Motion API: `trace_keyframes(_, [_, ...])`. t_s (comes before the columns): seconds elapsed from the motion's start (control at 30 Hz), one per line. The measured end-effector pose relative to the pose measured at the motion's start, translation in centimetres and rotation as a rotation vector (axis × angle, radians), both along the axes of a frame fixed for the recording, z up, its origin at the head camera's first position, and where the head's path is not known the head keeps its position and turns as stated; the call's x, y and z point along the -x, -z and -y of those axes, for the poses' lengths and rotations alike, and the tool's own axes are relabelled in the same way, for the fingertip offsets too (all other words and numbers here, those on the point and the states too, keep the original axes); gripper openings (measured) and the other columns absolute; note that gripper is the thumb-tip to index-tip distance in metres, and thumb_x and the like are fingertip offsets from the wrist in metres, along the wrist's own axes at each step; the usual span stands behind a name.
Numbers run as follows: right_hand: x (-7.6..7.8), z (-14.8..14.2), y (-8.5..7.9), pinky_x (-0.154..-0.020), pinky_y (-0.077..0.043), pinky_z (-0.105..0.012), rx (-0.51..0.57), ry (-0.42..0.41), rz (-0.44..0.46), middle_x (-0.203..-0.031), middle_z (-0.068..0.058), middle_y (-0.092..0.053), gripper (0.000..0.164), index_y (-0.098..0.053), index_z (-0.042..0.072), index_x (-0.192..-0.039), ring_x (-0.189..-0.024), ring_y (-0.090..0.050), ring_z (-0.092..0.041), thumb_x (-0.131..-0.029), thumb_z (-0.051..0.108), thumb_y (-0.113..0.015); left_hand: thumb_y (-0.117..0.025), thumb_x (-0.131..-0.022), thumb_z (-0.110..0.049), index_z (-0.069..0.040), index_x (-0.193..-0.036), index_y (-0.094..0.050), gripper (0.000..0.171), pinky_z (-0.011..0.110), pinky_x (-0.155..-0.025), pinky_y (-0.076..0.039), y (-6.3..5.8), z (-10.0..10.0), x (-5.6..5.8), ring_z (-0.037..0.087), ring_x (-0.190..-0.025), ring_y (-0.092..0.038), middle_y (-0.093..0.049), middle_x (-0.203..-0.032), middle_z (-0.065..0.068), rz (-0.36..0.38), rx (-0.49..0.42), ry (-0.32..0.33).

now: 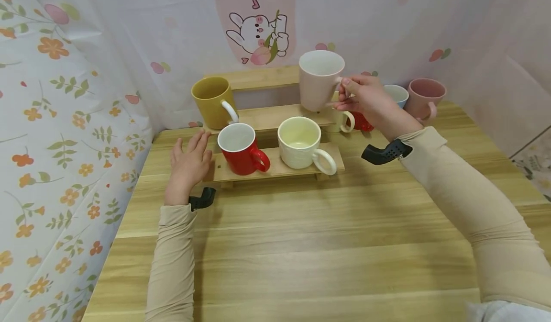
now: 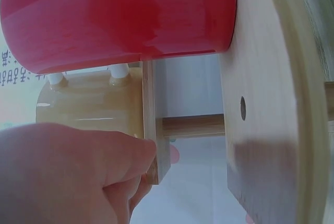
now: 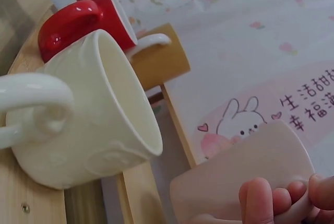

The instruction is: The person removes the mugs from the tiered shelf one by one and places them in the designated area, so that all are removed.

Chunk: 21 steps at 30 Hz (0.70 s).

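Observation:
My right hand (image 1: 366,97) pinches the handle of a pale pink mug (image 1: 318,83). The mug is upright over the right part of the wooden tiered rack's middle board (image 1: 267,117); I cannot tell whether its base touches the wood. At the rack's left end, my left hand (image 1: 191,161) has its fingers extended, with fingertips touching the middle board's end (image 2: 150,166). A mustard mug (image 1: 213,102) with a white handle stands on that board's left. On the lower front board, a red mug (image 1: 241,157) and a cream mug (image 3: 83,114) stand side by side, handles rightward.
Right of the rack, a dusty pink mug (image 1: 424,97) and a light blue cup (image 1: 397,94) stand by the back curtain. A pale yellow mug (image 1: 337,121) and a red item (image 1: 362,122) are partly hidden beside the rack. The wooden tabletop (image 1: 301,245) extends in front.

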State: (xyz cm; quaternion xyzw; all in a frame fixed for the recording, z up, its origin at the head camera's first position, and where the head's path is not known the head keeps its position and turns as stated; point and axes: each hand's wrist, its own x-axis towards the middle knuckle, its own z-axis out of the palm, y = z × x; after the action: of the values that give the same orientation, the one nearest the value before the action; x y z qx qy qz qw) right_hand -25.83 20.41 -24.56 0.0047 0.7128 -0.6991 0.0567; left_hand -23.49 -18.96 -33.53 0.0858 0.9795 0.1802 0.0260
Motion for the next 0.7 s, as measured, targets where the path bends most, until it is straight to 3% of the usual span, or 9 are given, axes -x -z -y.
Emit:
trace_keyframes(0.33, [-2.0, -3.4, -0.1, -0.063, -0.056, -0.021, 0.113, 0.100, -0.021, -0.077, -0.007, -0.050, 0.022, -0.055, 0.001, -0.093, -0.063, -0.060, -0.015, -0.096, 0.023, -0.055, -0.035, -0.102, -0.021, -0.011, -0.151, -0.025, 0.051, 0.065, -0.112, 0.001, -0.1, 0.0, -0.1, 0.053, -0.140, 0.006, -0.016, -0.159, 0.010, -0.009, 0.006, 0.007])
trace_keyframes(0.7, [-3.6, -6.4, 1.2, -0.061, -0.057, -0.023, 0.191, 0.155, -0.026, -0.075, -0.006, -0.053, 0.016, -0.060, 0.003, -0.092, -0.059, -0.059, -0.017, -0.095, 0.018, -0.058, -0.035, -0.102, -0.020, -0.011, -0.151, -0.024, 0.051, 0.066, -0.111, 0.002, -0.1, 0.0, -0.1, 0.053, -0.140, 0.007, -0.016, -0.159, 0.010, -0.002, 0.000, 0.007])
